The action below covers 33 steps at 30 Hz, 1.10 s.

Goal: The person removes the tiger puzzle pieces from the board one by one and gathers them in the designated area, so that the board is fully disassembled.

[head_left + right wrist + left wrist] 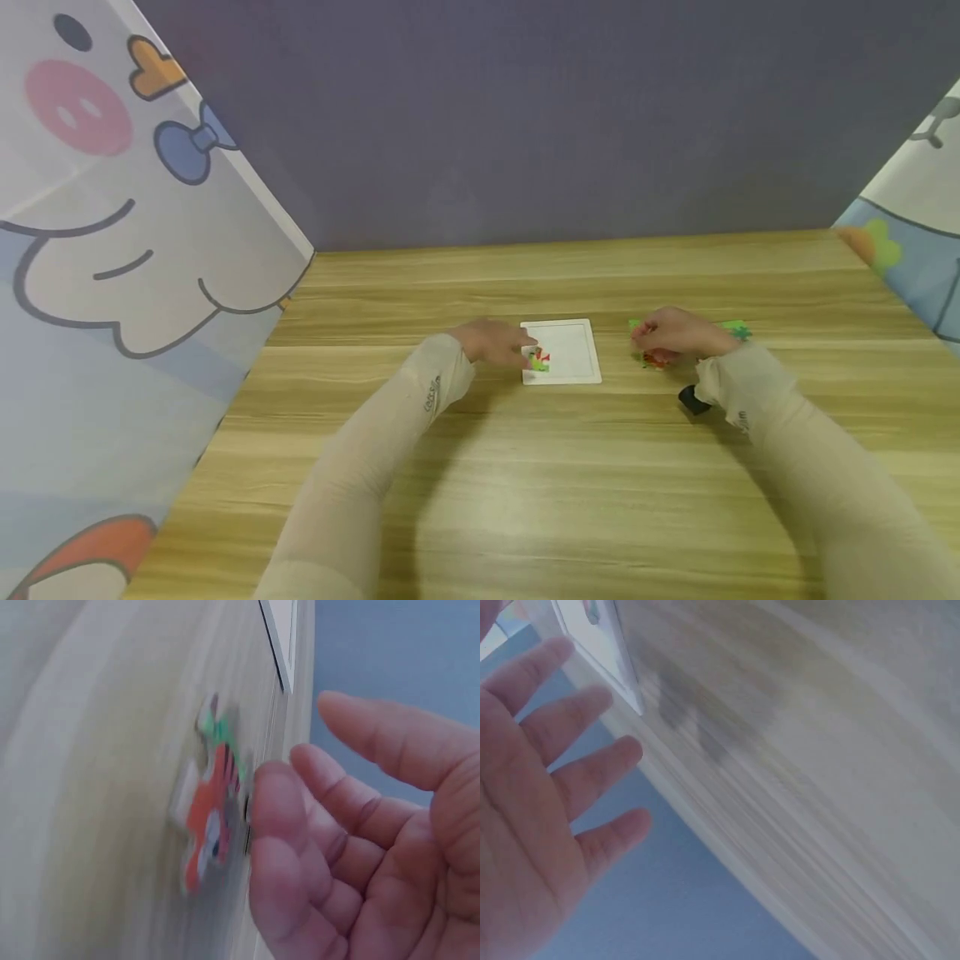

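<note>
A white square puzzle tray [573,348] lies flat on the wooden table, with a green and red jigsaw piece [540,363] in its lower left corner. Over the tray's left edge hovers my left hand [491,342], its fingers spread and holding nothing in the left wrist view. To the right of the tray, my right hand [681,332] is low over loose jigsaw pieces [652,361] and partly hides them. In the right wrist view its fingers are loosely bent, thumb apart, right beside an orange and green jigsaw piece [212,802].
Another green puzzle piece [737,328] shows beyond my right hand. A small black object [693,400] appears beside the right sleeve. A grey panel [570,125] stands along the table's back edge, and a cartoon-printed wall [135,250] borders the left side.
</note>
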Tool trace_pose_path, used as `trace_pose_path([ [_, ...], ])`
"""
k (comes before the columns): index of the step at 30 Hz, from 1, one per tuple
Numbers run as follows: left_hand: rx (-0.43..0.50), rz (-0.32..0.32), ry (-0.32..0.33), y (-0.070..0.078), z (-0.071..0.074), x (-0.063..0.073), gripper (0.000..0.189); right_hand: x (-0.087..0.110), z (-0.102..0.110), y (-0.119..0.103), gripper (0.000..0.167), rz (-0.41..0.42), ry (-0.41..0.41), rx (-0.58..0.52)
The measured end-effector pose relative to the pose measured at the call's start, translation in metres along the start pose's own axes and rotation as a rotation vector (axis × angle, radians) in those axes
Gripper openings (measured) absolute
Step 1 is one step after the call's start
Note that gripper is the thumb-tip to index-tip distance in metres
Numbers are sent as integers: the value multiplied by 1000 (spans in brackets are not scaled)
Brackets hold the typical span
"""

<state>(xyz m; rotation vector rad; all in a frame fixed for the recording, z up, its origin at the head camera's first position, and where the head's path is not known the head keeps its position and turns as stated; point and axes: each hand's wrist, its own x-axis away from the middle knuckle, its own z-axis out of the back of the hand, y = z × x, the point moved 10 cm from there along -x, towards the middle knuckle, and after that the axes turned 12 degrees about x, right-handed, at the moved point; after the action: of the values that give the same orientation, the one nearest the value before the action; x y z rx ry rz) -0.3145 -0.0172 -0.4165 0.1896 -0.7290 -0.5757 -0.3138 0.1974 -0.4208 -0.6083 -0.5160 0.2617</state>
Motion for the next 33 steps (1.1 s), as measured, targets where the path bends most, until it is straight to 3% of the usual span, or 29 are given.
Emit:
trace_pose_path([
  [5, -70, 11, 31, -2, 3, -5, 61, -9, -6, -14, 39, 22, -12, -12],
  [10, -106, -12, 59, -2, 5, -8, 43, -17, -12, -27, 36, 45, -10, 22],
  [16, -112, 29, 32, -6, 2, -9, 69, -26, -19, -48, 34, 107, -18, 77],
  [20, -122, 58, 21, -8, 1, -10, 80, -34, -24, -56, 33, 83, -22, 81],
  [24, -167, 64, 40, -7, 1, -13, 82, -40, -27, -63, 30, 69, 6, 123],
  [33, -240, 70, 75, -5, 4, -16, 81, -49, -37, -91, 35, 130, 26, 292],
])
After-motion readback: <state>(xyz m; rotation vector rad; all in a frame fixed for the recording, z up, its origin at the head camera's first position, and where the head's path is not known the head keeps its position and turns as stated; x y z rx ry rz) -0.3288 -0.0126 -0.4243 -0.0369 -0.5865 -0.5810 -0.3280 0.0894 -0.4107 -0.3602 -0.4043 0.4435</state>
